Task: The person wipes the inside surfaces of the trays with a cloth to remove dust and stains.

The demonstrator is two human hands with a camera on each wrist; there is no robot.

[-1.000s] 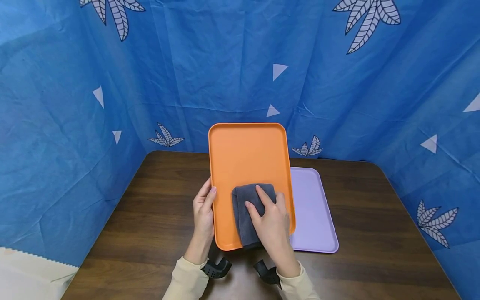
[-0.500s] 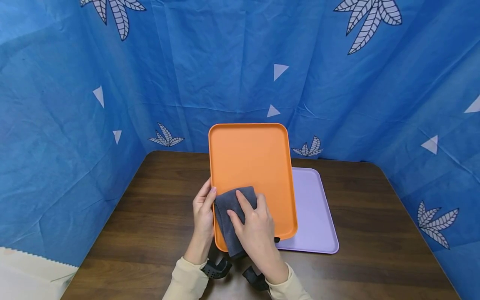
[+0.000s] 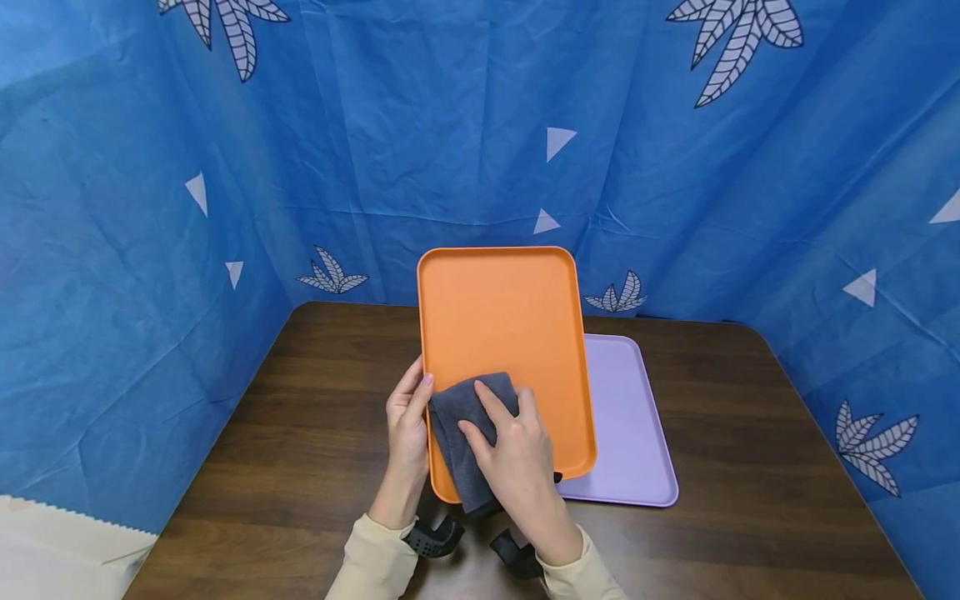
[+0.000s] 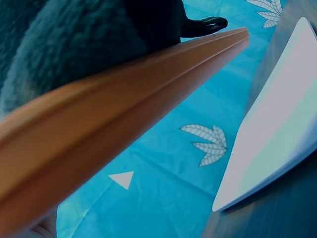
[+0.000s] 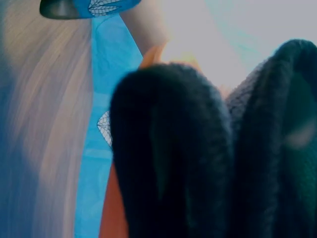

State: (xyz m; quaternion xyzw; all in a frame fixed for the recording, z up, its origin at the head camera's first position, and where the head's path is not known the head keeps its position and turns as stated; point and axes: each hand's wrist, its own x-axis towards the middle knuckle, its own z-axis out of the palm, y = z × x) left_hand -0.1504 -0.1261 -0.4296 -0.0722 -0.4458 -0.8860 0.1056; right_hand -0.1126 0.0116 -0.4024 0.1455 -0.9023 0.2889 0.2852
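In the head view an orange tray (image 3: 502, 317) is held up and tilted over the table. My left hand (image 3: 408, 421) grips its left edge, thumb on the rim and the other fingers behind. A folded dark grey cloth (image 3: 450, 408) lies against the tray's lower left part, with my right hand (image 3: 517, 458) holding it there, thumb and index finger spread on top. The cloth's lower end hangs past the tray's bottom edge. Up close in the left wrist view runs the orange tray's side (image 4: 148, 94). Thick folds of the cloth (image 5: 173, 148) fill much of the right wrist view.
A lilac tray (image 3: 630, 417) lies flat on the dark wooden table (image 3: 750, 467), partly covered by the orange tray in the head view. Blue patterned curtains (image 3: 450, 125) enclose the back and sides. Black wrist mounts (image 3: 435, 537) sit at both wrists.
My right hand has slid the cloth leftward across the orange tray to its left edge, then shifted very slightly back right. The left hand keeps its place.
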